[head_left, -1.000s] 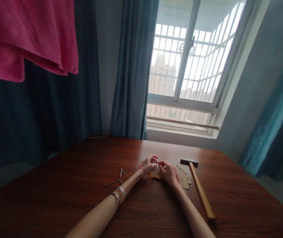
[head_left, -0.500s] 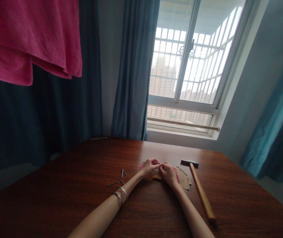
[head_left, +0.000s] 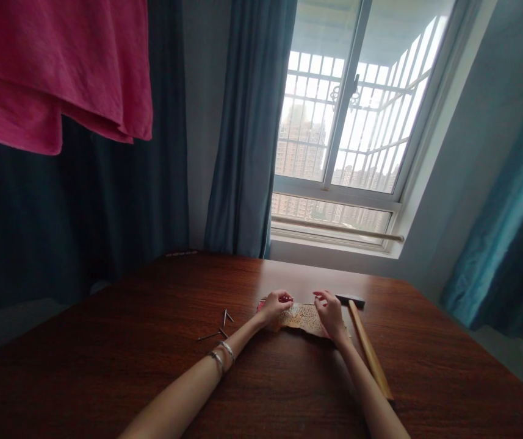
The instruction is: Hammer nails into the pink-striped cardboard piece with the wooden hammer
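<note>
A tan sheet (head_left: pixel 307 317) dotted with many small holes lies on the table between my hands, with a bit of pink at its left end. My left hand (head_left: pixel 278 305) rests over that end, thumb and fingers pinched together. Whatever is in the pinch is too small to make out. Over the right part of the sheet is my right hand (head_left: pixel 329 311), its fingers bent and drawn together toward the left. Anything between those fingertips is also too small to name. Beyond it lies a hammer (head_left: pixel 370 350) with a wooden handle, partly hidden by my right forearm.
Several nails (head_left: pixel 225 317) lie left of my left hand on the brown wooden table (head_left: pixel 160 366). A barred window (head_left: pixel 334 134) and blue curtains (head_left: pixel 247 134) stand behind the table. Pink cloth (head_left: pixel 60 67) hangs at upper left.
My right hand has moved right, away from my left hand, uncovering the middle of the sheet and covering its right part. My left hand has stayed in place.
</note>
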### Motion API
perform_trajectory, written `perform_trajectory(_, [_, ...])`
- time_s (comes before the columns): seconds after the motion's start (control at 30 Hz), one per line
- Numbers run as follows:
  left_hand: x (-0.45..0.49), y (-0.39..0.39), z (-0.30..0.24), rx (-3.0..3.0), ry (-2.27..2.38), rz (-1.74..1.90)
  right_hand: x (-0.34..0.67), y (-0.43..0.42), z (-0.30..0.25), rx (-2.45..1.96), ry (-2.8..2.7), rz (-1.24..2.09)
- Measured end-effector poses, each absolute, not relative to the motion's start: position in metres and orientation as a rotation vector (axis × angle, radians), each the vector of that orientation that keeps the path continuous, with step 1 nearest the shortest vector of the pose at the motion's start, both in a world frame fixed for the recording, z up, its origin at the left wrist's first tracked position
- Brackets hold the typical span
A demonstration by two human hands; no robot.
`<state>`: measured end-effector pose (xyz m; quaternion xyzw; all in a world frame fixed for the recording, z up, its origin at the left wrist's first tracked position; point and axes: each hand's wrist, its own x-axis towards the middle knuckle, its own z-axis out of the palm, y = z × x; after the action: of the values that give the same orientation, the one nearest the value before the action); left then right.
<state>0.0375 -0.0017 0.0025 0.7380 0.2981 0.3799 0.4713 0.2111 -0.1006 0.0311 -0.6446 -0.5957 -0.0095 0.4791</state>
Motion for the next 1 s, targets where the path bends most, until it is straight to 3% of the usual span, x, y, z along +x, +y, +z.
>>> perform_trajectory(0.23, [0.039,0.004,-0.008,1.821,0.728,0.961,0.275,-0.147,0.037,-2.296,-1.290,-0.387])
perform_trajectory(0.47, [0.041,0.006,-0.011,1.828,0.777,0.947,0.280,-0.178,0.031,-2.641,-1.229,-0.163])
perform_trajectory(1.0, [0.040,0.007,-0.013,1.864,0.784,0.948,0.283,-0.176,0.025,-2.607,-1.272,0.061])
